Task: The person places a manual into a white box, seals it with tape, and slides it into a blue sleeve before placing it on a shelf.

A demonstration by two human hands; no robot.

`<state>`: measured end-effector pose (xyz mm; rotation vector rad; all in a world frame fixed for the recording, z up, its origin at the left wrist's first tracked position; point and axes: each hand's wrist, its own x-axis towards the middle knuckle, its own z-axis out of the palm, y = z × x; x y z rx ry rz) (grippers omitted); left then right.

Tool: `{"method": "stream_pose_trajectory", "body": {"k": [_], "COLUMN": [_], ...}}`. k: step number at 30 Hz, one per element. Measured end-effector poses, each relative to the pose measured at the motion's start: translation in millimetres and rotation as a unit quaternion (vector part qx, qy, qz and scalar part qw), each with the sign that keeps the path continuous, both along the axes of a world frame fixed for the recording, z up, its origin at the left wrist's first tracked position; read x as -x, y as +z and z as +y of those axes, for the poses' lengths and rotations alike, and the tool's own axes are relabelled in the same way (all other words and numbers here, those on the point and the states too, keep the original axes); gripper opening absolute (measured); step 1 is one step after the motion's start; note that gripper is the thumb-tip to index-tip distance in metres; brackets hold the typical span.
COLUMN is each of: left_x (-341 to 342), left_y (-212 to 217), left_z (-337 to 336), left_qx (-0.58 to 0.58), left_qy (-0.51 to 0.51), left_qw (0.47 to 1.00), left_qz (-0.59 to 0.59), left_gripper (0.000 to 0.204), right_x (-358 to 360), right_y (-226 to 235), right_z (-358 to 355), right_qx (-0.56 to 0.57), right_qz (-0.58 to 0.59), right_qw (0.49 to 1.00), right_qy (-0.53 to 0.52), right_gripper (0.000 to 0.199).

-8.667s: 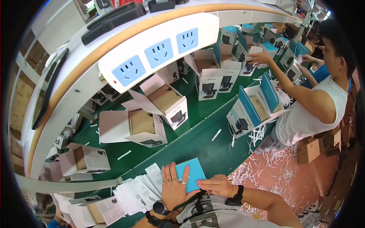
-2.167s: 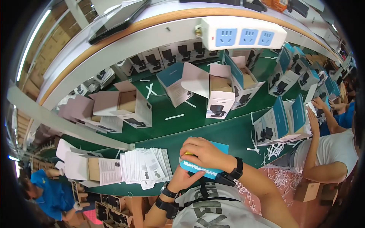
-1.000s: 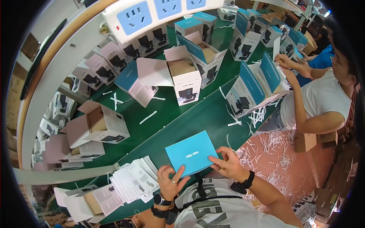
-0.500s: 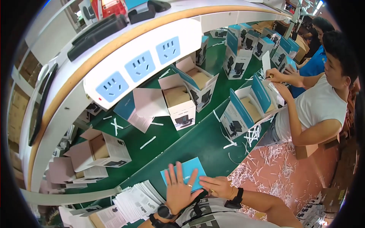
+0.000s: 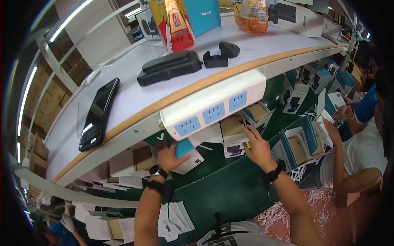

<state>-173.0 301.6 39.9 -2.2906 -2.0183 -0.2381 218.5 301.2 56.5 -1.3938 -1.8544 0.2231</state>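
My left hand [image 5: 168, 156] is spread open beside the teal panel [image 5: 184, 148] of a carton, under the power strip; its fingertips are partly in shadow. A white panel with small print [image 5: 192, 163] lies right of it. My right hand [image 5: 257, 148] reaches to the right side of an open white carton [image 5: 234, 149], its fingers mostly stretched out along the carton's edge. Inside that carton sits a brown cardboard insert [image 5: 232, 126]. A small yellow bit [image 5: 248, 145] shows by my right fingers; I cannot make out what it is.
The white power strip [image 5: 213, 108] hangs from a shelf edge above my hands. On the shelf are a phone [image 5: 98, 115], a black case [image 5: 170, 67] and a bottle [image 5: 251, 16]. Leaflets [image 5: 176, 219] lie near me. A co-worker [image 5: 357, 151] handles cartons at right.
My hands have left the teal flat piece on the near bench and reached forward, left hand to the teal panel, right hand to the carton. The view has swung up toward the shelf.
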Motion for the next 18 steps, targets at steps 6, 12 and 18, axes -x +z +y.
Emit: {"method": "stream_pose_trajectory", "body": {"k": [6,12,18], "left_x": [36,42,7], "left_y": [-39,-111,-136], "left_z": [104,161,184], "left_qx": [0.012,-0.052,-0.137], "left_qy": [-0.14,-0.156,-0.075], "left_qw": [0.983,0.977,0.976], "left_qz": [-0.12,-0.134,-0.153], "left_gripper": [0.074,0.065,0.057], "right_x": [-16,-19,8], "right_y": [-23,-21,-1], "right_z": [44,26,18], "right_qx": [0.068,0.032,0.036], "right_qz": [-0.082,-0.014,-0.045], "right_qw": [0.994,0.998,0.994], "right_qy": [-0.001,0.047,0.093], "right_gripper": [0.039,0.034,0.031]}}
